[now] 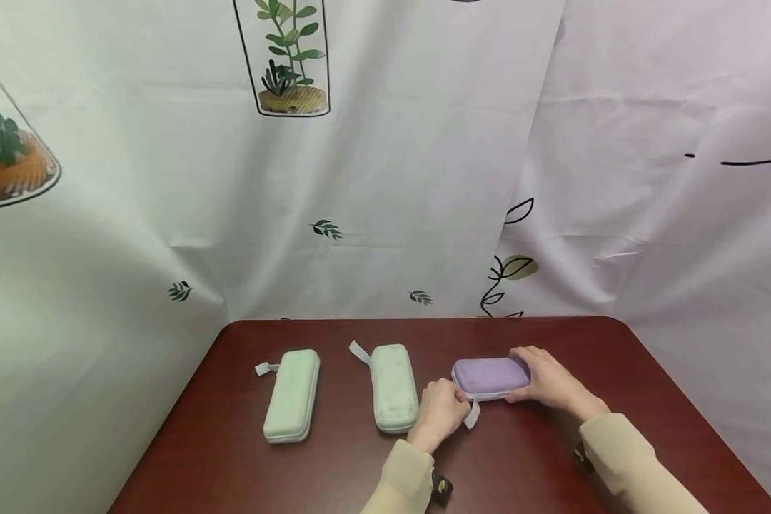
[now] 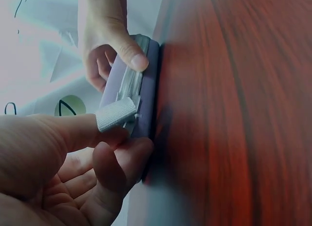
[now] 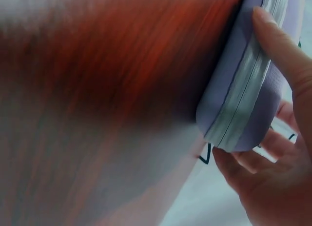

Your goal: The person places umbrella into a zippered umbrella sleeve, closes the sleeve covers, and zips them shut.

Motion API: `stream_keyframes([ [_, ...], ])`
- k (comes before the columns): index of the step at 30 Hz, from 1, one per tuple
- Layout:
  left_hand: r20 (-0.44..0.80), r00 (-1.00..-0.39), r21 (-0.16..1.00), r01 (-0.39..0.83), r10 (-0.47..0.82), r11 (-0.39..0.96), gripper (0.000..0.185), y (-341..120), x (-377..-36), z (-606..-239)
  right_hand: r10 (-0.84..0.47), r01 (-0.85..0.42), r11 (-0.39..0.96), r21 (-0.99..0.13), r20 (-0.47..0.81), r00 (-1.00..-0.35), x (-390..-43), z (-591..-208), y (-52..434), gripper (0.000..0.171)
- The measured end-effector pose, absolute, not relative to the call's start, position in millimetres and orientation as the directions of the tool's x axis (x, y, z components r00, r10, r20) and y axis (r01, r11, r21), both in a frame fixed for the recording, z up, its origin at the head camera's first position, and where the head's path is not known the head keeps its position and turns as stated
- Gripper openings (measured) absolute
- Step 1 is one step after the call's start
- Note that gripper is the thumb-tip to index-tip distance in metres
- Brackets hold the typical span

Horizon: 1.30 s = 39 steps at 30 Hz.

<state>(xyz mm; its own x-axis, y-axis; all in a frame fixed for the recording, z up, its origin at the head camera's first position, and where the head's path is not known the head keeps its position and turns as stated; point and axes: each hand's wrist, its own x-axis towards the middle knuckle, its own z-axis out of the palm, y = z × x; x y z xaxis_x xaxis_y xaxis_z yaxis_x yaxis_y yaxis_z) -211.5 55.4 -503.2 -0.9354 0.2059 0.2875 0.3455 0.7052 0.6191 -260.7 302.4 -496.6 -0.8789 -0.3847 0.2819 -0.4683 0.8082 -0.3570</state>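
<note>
A purple zippered hard case [image 1: 488,376] lies lengthwise on the table, its pale zip band [image 3: 241,94] facing the near side. My right hand [image 1: 547,380] grips its right end, the thumb on the zip side and the other fingers around the end and far side. At the left near corner, my left hand [image 1: 440,410] has its fingers curled against the case. A whitish fabric strap [image 2: 117,114] sticks out beside those fingers. Whether they pinch a zip pull or just the corner is hidden. The zip looks closed along the visible part.
Two pale green zippered cases lie to the left: one case [image 1: 393,389] close beside the left hand, another case [image 1: 293,396] farther left, each with a white strap. The dark red wooden table [image 1: 231,478] meets a printed white curtain [image 1: 385,178] behind and at the sides.
</note>
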Motion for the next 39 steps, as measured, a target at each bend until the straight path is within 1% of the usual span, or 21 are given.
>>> stream_keyframes([
  [4, 0.296, -0.936, 0.63, 0.342, 0.192, 0.698, 0.022, 58.7, -212.9, -504.0, -0.349, -0.438, 0.826, -0.356, 0.286, -0.892, -256.2, -496.0, 297.3, 0.084],
  [9, 0.271, -0.945, 0.646, 0.32, 0.183, 0.694, 0.023, 62.4, -214.8, -504.2, -0.313, -0.4, 0.845, -0.354, 0.279, -0.908, -250.7, -494.1, 292.5, 0.083],
  [18, 0.246, -0.955, 0.665, 0.29, 0.164, 0.689, 0.026, 63.5, -218.4, -504.0, -0.276, -0.366, 0.867, -0.339, 0.285, -0.918, -244.3, -491.2, 283.5, 0.078],
  [23, 0.22, -0.965, 0.691, 0.26, 0.146, 0.674, 0.022, 63.1, -222.0, -504.7, -0.25, -0.338, 0.871, -0.356, 0.273, -0.929, -240.2, -490.1, 283.1, 0.078],
  [30, 0.126, -0.986, 0.801, 0.166, 0.108, 0.575, 0.017, 64.1, -226.3, -505.2, -0.222, -0.312, 0.872, -0.377, 0.263, -0.939, -232.5, -489.2, 288.8, 0.07],
  [32, 0.113, -0.987, 0.82, 0.156, 0.11, 0.551, 0.012, 64.5, -228.1, -505.5, -0.219, -0.308, 0.872, -0.38, 0.259, -0.941, -229.5, -488.7, 289.4, 0.067],
  [39, 0.042, -0.987, 0.903, 0.104, 0.154, 0.418, 0.011, 65.8, -235.5, -507.1, -0.188, -0.275, 0.868, -0.414, 0.239, -0.953, -215.1, -486.7, 285.6, 0.064],
])
